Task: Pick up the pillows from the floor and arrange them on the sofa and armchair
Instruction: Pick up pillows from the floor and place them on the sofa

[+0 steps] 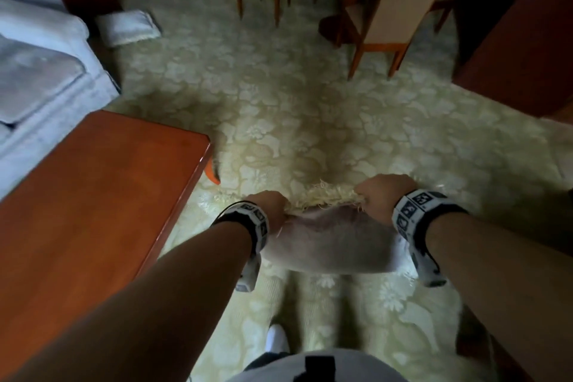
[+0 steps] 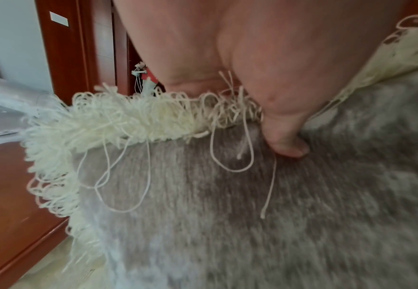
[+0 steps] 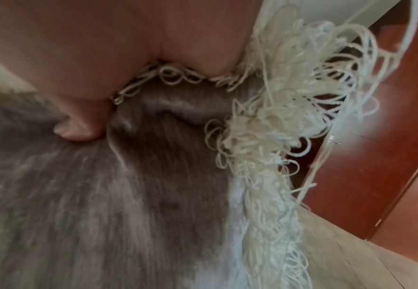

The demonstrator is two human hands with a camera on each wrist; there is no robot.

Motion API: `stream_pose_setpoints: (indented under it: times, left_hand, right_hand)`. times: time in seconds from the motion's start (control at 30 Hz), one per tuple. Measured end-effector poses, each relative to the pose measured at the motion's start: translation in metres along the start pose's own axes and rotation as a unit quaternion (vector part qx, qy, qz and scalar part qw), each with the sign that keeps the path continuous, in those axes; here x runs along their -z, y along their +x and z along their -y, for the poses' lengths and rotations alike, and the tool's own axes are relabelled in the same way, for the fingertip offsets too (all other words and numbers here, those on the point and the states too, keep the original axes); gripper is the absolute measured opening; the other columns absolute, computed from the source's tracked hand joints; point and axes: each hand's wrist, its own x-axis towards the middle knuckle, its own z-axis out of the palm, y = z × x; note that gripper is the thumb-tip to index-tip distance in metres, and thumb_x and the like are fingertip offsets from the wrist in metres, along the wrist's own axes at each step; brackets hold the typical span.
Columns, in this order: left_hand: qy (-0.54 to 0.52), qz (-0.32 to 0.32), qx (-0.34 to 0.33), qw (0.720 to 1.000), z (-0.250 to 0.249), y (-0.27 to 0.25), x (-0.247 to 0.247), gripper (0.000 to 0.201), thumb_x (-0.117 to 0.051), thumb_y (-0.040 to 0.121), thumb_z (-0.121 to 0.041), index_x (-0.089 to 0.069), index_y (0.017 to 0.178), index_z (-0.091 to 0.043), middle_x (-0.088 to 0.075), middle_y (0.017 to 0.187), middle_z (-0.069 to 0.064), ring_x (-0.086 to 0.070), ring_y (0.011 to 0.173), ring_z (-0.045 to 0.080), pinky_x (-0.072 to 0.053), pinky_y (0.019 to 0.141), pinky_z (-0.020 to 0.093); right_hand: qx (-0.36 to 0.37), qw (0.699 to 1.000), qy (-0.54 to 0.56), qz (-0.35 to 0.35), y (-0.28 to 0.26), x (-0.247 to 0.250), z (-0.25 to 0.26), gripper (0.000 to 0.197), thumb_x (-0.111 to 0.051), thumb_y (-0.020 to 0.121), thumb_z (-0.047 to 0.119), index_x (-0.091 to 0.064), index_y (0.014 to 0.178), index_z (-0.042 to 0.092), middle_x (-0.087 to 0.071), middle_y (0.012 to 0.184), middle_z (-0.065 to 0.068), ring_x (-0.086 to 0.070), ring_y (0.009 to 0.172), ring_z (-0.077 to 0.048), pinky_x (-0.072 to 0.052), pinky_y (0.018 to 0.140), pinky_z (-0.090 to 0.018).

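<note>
Held up off the floor in front of the person's legs is a grey pillow (image 1: 328, 239) with a cream looped fringe (image 1: 325, 198) along its top edge. The left hand (image 1: 268, 208) grips the left top corner, and the right hand (image 1: 383, 195) grips the right top corner, so the pillow hangs between them. In the left wrist view the thumb (image 2: 287, 144) presses into the grey fabric just below the fringe, with the other fingers hidden behind the pillow; the right wrist view shows the same hold, the right thumb (image 3: 81, 131) dug into bunched fabric beside the fringe. Both hands are clamped on the pillow. Below lies a pale flowered carpet (image 1: 310, 121). To the left is a reddish wooden surface (image 1: 93, 195), and beyond it a grey sofa (image 1: 37, 71). A second pillow (image 1: 127, 26) lies on the floor near the sofa's far end. Farther off stand wooden chairs (image 1: 384, 25).
</note>
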Motion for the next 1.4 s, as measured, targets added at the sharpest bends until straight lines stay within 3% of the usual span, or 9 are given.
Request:
stream_pose_setpoints:
  times: [0.17,0.37,0.57,0.63,0.73,0.87,1.0,1.27,1.4]
  left_hand:
    - [0.036,-0.030,0.002,0.999,0.022,0.049,0.049,0.030,-0.057,0.092,-0.054,-0.070,0.100,-0.028,-0.068,0.100,-0.002,-0.066,0.097,0.025,-0.043,0.077,0.032]
    - [0.047,0.008,0.026,0.999,0.055,0.128,0.116,0.043,-0.049,0.095,-0.061,-0.068,0.108,-0.025,-0.067,0.113,-0.002,-0.062,0.110,0.024,-0.042,0.092,0.037]
    - [-0.005,0.064,0.107,0.992,0.113,0.210,0.191,0.050,-0.041,0.101,-0.056,-0.063,0.125,-0.018,-0.058,0.137,0.005,-0.050,0.133,0.029,-0.039,0.107,0.045]
    - [-0.006,0.064,0.127,0.990,0.133,0.230,0.217,0.051,-0.038,0.102,-0.055,-0.062,0.125,-0.015,-0.059,0.135,0.007,-0.056,0.125,0.027,-0.045,0.098,0.041]
    - [-0.036,0.040,0.166,0.985,0.162,0.252,0.251,0.045,-0.040,0.102,-0.056,-0.063,0.101,-0.017,-0.068,0.112,0.004,-0.065,0.100,0.024,-0.050,0.080,0.033]
    - [-0.066,0.002,0.217,0.974,0.208,0.282,0.303,0.048,-0.040,0.099,-0.061,-0.064,0.102,-0.020,-0.068,0.107,0.001,-0.065,0.099,0.024,-0.054,0.085,0.036]
    - [-0.087,-0.030,0.250,0.964,0.273,0.333,0.343,0.048,-0.043,0.096,-0.064,-0.067,0.099,-0.022,-0.072,0.107,-0.001,-0.068,0.095,0.024,-0.055,0.083,0.035]
    - [-0.083,-0.045,0.218,0.971,0.376,0.413,0.466,0.035,-0.046,0.101,-0.048,-0.067,0.111,-0.022,-0.068,0.120,-0.002,-0.066,0.104,0.021,-0.051,0.079,0.031]
    - [-0.054,-0.049,0.207,0.976,0.420,0.454,0.516,0.028,-0.047,0.104,-0.041,-0.065,0.120,-0.025,-0.065,0.127,-0.002,-0.060,0.118,0.022,-0.048,0.089,0.034]
  right_hand:
    - [-0.006,1.000,-0.027,0.000,0.085,0.029,-0.003,0.032,-0.056,0.092,0.042,-0.068,0.120,0.032,-0.070,0.122,0.002,-0.068,0.105,-0.026,-0.056,0.090,-0.038]
    - [0.016,1.000,-0.023,0.009,0.219,0.067,-0.011,0.020,-0.056,0.090,0.030,-0.070,0.104,0.031,-0.073,0.106,0.001,-0.069,0.089,-0.027,-0.057,0.081,-0.033]
    - [0.128,0.988,-0.081,-0.005,0.371,0.164,0.011,0.012,-0.053,0.096,0.023,-0.065,0.092,0.025,-0.067,0.093,-0.002,-0.061,0.077,-0.027,-0.047,0.069,-0.028]
    - [0.157,0.982,-0.105,-0.017,0.413,0.201,0.025,0.016,-0.054,0.097,0.023,-0.069,0.099,0.025,-0.069,0.103,-0.004,-0.065,0.089,-0.029,-0.041,0.070,-0.027]
    - [0.196,0.972,-0.123,-0.040,0.466,0.246,0.044,0.016,-0.056,0.096,0.029,-0.070,0.102,0.024,-0.070,0.108,-0.003,-0.067,0.099,-0.029,-0.043,0.075,-0.028]
    - [0.222,0.961,-0.147,-0.075,0.537,0.306,0.076,0.009,-0.057,0.092,0.027,-0.066,0.093,0.026,-0.072,0.102,-0.002,-0.068,0.088,-0.028,-0.049,0.073,-0.029]
    - [0.233,0.954,-0.163,-0.093,0.617,0.349,0.109,0.017,-0.060,0.092,0.029,-0.069,0.105,0.025,-0.072,0.102,-0.001,-0.069,0.087,-0.027,-0.048,0.071,-0.029]
    - [0.225,0.957,-0.159,-0.094,0.747,0.459,0.164,0.025,-0.057,0.096,0.041,-0.070,0.112,0.028,-0.071,0.114,-0.002,-0.069,0.101,-0.027,-0.051,0.079,-0.031]
    - [0.227,0.958,-0.138,-0.105,0.793,0.508,0.179,0.024,-0.055,0.096,0.039,-0.066,0.116,0.031,-0.068,0.118,0.000,-0.067,0.103,-0.028,-0.046,0.076,-0.030]
